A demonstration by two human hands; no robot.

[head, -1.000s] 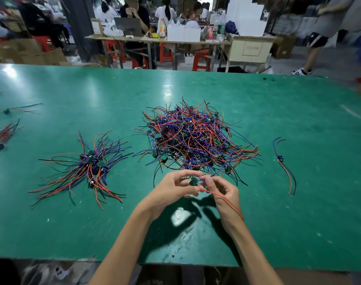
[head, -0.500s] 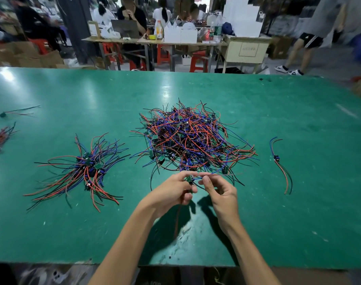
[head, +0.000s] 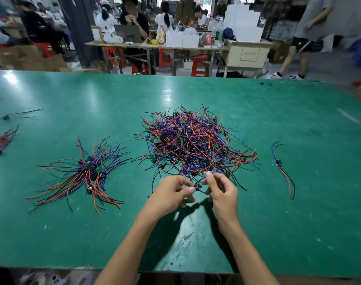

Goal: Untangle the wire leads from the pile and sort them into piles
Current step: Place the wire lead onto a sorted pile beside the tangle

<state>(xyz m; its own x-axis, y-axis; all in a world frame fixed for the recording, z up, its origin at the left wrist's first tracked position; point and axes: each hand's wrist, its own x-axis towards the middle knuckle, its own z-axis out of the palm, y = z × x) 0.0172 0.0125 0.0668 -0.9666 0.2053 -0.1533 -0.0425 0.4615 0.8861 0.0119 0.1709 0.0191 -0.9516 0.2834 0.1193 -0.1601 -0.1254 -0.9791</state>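
Pile (head: 193, 144): tangled red, blue, black leads

I count 1 big tangled pile (head: 193, 145) mid-worktop, 1 sorted pile (head: 87, 171) left, 1 single lead (head: 282, 169) right, 1 lead (head: 197, 185) between my 2 hands, 2 stray bunches at far left.

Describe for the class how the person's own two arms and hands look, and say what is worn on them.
Both forearms are bare up to the frame's lower edge, with no sleeves in view. The left hand and right hand wear no gloves, rings, watch or wristband that can be seen. The fingernails are short and unpainted. No markings or cables show on either arm.
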